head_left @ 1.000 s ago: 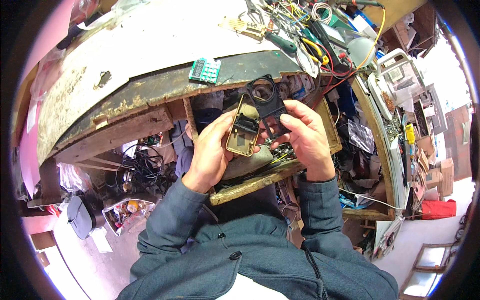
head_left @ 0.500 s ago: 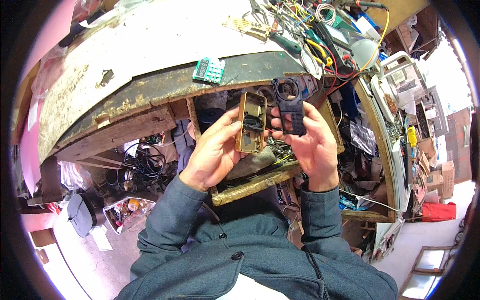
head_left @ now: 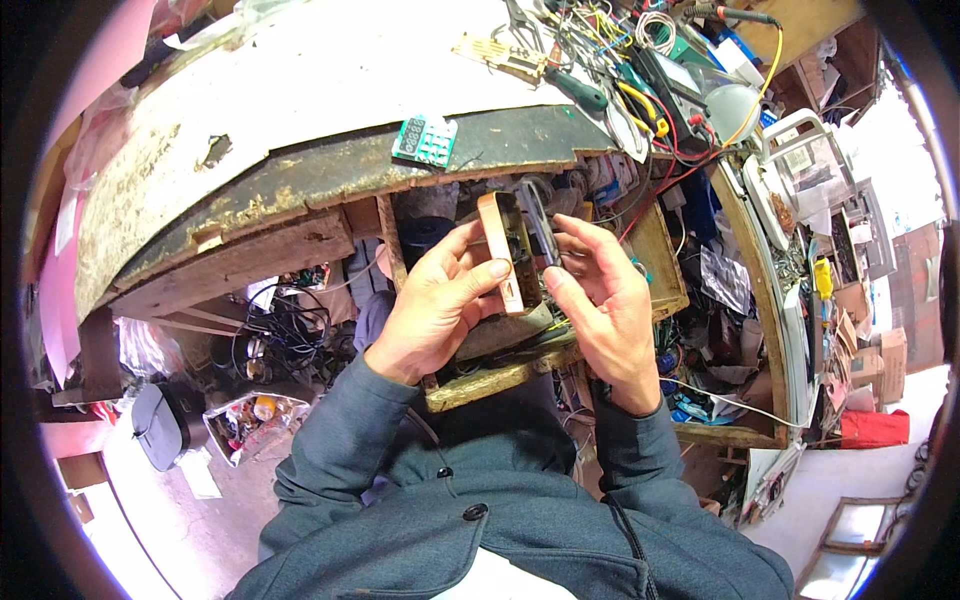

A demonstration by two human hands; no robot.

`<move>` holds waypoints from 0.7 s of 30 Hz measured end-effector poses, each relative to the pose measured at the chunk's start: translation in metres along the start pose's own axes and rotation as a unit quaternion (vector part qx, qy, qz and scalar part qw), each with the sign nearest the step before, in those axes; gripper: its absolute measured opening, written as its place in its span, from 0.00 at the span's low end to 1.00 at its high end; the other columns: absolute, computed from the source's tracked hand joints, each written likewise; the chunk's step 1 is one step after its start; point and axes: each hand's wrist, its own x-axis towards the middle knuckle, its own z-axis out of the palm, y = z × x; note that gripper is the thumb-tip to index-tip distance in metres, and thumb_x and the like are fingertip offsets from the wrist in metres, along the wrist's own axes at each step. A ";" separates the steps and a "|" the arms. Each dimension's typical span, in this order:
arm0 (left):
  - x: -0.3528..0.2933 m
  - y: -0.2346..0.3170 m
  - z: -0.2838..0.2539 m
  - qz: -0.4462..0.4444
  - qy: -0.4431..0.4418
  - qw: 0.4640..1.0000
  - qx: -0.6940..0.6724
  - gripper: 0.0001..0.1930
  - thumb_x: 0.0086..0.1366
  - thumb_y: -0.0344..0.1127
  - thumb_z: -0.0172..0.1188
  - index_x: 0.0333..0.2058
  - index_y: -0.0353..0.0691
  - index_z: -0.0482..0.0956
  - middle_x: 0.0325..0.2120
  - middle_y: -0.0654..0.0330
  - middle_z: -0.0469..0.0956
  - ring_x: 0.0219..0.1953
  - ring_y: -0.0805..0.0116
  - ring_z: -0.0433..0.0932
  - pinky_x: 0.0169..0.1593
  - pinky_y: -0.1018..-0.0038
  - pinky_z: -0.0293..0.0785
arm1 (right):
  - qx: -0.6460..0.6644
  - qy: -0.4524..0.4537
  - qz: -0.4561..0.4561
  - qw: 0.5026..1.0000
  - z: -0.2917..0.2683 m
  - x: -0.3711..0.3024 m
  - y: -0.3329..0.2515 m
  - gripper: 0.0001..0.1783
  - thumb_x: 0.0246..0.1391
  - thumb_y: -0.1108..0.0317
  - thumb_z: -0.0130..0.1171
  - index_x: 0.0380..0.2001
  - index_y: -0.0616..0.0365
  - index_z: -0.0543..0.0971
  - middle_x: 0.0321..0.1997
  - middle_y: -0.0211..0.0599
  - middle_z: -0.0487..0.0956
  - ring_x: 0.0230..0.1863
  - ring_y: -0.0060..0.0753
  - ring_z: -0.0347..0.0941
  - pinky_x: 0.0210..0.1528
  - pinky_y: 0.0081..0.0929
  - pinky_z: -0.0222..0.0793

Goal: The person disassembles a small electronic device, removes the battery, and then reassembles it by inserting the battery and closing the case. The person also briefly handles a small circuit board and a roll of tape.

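Observation:
Between the thumb and fingers of my left hand (head_left: 437, 300) is a gold-coloured casing half (head_left: 500, 252), tilted so its outer side wall shows. In my right hand (head_left: 607, 305) I grip a black plastic front frame (head_left: 540, 222), turned nearly edge-on. The two parts face each other, close together, over the pulled-out drawer; whether they touch I cannot tell. Beyond them on the bench edge lies a small green circuit board (head_left: 424, 140) with a dark display and rows of pale pads.
A worn wooden drawer (head_left: 505, 378) full of parts lies below my hands. Pliers, wires and a green-handled screwdriver (head_left: 577, 88) crowd the bench's far right. A soldering iron (head_left: 735, 14) rests behind them. Black cables (head_left: 285, 325) hang at left above a bag of odds and ends (head_left: 255, 425).
Both parts have been turned to face one another. My right hand has rotated the black frame edge-on and moved it left, nearer the gold casing. The circuit board stays on the bench.

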 end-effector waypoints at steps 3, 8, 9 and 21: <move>0.001 -0.001 0.002 0.002 0.004 1.000 0.008 0.32 0.68 0.30 0.64 0.67 0.37 0.62 0.56 0.58 0.75 0.56 0.67 0.76 0.56 0.63 0.79 | -0.097 0.011 -0.045 0.994 0.006 -0.002 -0.002 0.25 0.57 0.74 0.64 0.58 0.67 0.74 0.52 0.51 0.81 0.51 0.40 0.81 0.53 0.32 0.77; 0.000 -0.002 0.002 0.007 0.005 1.000 0.014 0.34 0.66 0.31 0.66 0.67 0.38 0.62 0.57 0.60 0.74 0.56 0.68 0.76 0.56 0.62 0.79 | -0.170 0.020 -0.076 0.982 0.013 -0.002 -0.001 0.23 0.57 0.71 0.65 0.55 0.66 0.76 0.48 0.52 0.81 0.48 0.47 0.80 0.52 0.35 0.75; 0.001 -0.002 0.003 0.008 0.003 1.000 0.015 0.33 0.66 0.31 0.66 0.67 0.38 0.62 0.57 0.60 0.74 0.56 0.68 0.76 0.56 0.61 0.79 | -0.175 0.019 -0.075 0.981 0.013 -0.002 -0.002 0.23 0.57 0.71 0.65 0.55 0.66 0.76 0.48 0.52 0.81 0.48 0.47 0.80 0.52 0.35 0.75; 0.001 -0.002 0.003 0.007 0.017 1.000 0.019 0.34 0.66 0.31 0.67 0.67 0.38 0.62 0.56 0.59 0.74 0.55 0.66 0.77 0.55 0.64 0.80 | -0.131 -0.020 -0.046 0.990 0.008 -0.002 0.003 0.22 0.60 0.69 0.64 0.56 0.65 0.76 0.49 0.51 0.81 0.49 0.44 0.81 0.50 0.33 0.77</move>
